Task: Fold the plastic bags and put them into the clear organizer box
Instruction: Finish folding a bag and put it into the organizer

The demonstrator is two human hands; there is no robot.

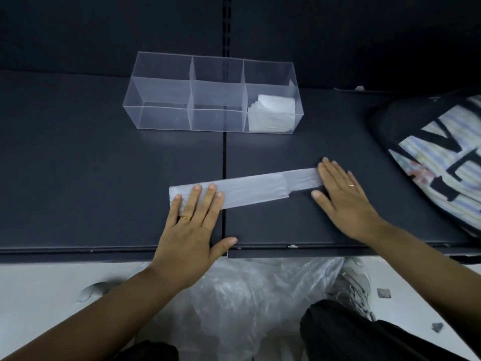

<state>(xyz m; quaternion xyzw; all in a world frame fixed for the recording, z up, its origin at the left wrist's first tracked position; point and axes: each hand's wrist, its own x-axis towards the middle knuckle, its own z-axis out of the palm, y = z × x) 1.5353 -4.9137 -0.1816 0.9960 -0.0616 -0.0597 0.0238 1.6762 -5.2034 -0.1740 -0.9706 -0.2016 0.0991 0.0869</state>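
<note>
head view: folded bag strip (pixel 250 190) pinned between flat open left hand (pixel 191 230), right hand (pixel 343 196).

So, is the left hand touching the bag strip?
Touching. The head view shows the left hand lying flat, its fingers pressing on the strip's left end.

The plastic bag strip (pixel 250 190) looks thin, translucent and smooth (faintly creased) on the matt dark shelf (pixel 78 165).

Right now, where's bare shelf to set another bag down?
Bare patches: left of the organizer box and the left hand; also the band between box and bag strip. Crowded on the right: right hand and a patterned bag.
</note>
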